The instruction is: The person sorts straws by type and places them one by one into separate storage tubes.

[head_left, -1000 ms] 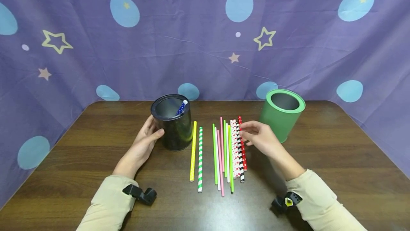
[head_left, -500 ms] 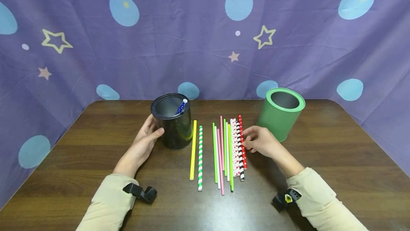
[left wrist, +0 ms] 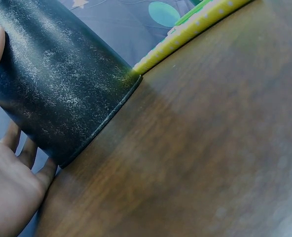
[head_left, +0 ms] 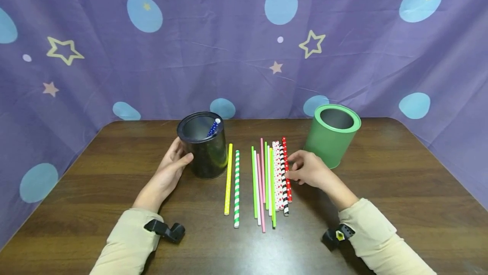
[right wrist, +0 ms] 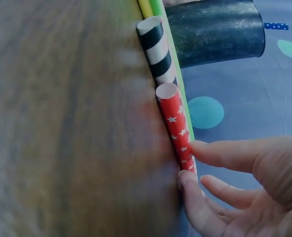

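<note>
My left hand holds a black can at its left side, thumb in front and fingers behind. A blue dotted straw leans inside that can. My right hand is at the right end of a row of straws, pinching a red straw with white stars between thumb and fingers. That straw lies beside a black-and-white striped straw. Further left in the row are white straws with red dots and several thin green, white and pink straws.
Between the black can and the row lie a yellow straw and a green-striped straw. A green can stands at the back right, behind my right hand. A purple curtain hangs behind the wooden table.
My right hand has lowered slightly toward the near side along the red straw, its thumb and fingers closing onto it. The left hand stays on the black can.
</note>
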Available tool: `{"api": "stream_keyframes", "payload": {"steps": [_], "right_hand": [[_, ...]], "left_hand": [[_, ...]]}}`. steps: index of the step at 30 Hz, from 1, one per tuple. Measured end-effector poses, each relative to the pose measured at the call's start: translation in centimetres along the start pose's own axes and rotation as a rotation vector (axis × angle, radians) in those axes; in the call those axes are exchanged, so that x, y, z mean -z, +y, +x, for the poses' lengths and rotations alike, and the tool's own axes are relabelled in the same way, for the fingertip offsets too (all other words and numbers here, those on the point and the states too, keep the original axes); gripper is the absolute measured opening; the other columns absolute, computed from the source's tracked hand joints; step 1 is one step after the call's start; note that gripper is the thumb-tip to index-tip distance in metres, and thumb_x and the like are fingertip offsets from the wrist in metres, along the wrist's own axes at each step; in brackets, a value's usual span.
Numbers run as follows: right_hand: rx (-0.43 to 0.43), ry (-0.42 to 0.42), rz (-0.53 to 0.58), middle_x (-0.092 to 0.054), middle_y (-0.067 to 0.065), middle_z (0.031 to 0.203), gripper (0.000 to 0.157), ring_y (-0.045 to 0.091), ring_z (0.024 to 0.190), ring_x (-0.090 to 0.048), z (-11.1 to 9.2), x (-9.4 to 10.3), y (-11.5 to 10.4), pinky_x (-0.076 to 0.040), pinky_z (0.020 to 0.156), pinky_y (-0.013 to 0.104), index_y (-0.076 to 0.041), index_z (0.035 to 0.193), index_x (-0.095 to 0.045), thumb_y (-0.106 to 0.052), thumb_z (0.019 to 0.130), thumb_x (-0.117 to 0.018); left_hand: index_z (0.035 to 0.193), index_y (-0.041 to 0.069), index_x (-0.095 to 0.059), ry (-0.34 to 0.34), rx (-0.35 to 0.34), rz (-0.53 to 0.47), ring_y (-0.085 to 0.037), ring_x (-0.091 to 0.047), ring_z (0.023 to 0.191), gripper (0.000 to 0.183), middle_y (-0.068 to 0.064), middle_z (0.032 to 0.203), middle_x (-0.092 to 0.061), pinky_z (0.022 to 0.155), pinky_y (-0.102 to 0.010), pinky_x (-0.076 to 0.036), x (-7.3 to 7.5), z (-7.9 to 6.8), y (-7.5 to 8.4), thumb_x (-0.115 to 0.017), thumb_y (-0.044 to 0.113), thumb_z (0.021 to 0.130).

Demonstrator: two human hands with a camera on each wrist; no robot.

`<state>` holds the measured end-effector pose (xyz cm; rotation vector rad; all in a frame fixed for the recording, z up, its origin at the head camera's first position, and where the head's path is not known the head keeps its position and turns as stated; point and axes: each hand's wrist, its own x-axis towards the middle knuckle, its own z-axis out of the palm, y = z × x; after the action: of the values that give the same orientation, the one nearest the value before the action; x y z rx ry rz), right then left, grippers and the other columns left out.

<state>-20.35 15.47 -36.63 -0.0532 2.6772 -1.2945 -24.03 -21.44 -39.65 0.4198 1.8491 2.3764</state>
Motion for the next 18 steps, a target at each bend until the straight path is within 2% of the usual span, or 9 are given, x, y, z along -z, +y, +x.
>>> {"api": "stream_keyframes", "payload": {"steps": [6,12,18], "right_hand": [[0.001,0.01,-0.1,-0.06,0.01,0.082,0.047,0.016,0.054,-0.06,-0.24,-0.03,-0.24,-0.054,0.054,0.032,0.007,0.12,-0.057,0.001,0.079,-0.078],[-0.015,0.006,-0.137,-0.061,0.016,0.088,0.05,0.017,0.053,-0.062,-0.55,0.01,-0.43,-0.055,0.052,0.031,0.009,0.126,-0.053,0.003,0.08,-0.073],[-0.042,0.004,-0.141,-0.062,0.017,0.091,0.05,0.017,0.054,-0.063,-0.58,0.1,-0.39,-0.055,0.051,0.031,0.011,0.128,-0.052,0.001,0.082,-0.069]], "left_hand": [[0.149,0.023,-0.034,-0.001,0.0,-0.002,-0.013,-0.027,0.137,0.065,0.006,0.145,-0.035,0.106,-0.025,-0.025,0.06,-0.03,0.03,-0.065,0.008,0.094],[0.148,0.024,-0.035,-0.01,-0.008,0.004,-0.012,-0.029,0.135,0.063,0.004,0.145,-0.036,0.106,-0.026,-0.025,0.07,-0.02,0.06,-0.066,0.01,0.095],[0.156,0.017,-0.023,-0.005,0.023,0.025,-0.016,-0.02,0.143,0.073,0.0,0.154,-0.025,0.112,-0.031,-0.021,-0.02,-0.09,0.28,-0.064,0.011,0.096]]}}
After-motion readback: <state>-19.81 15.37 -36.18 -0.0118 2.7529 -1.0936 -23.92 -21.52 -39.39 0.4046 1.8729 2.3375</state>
